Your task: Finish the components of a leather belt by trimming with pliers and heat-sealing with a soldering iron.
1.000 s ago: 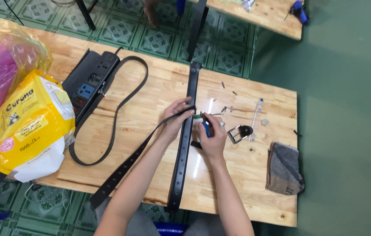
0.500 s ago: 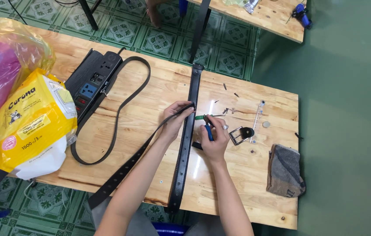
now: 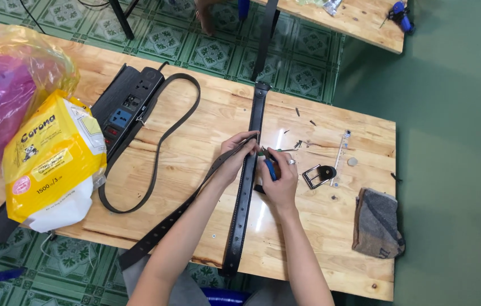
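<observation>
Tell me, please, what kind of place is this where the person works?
Probably a small workshop for making or repairing belts. On a plain wooden table lie black leather belts, a loose metal buckle and a power strip; the right hand holds a blue-handled tool.

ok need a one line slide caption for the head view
Left hand steadies a black belt on a wooden table while the right hand holds a blue-handled tool, a metal buckle lying nearby.

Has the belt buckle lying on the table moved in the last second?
No. The belt buckle lies in the same spot, left of the grey cloth and beside the clear strip.
</observation>
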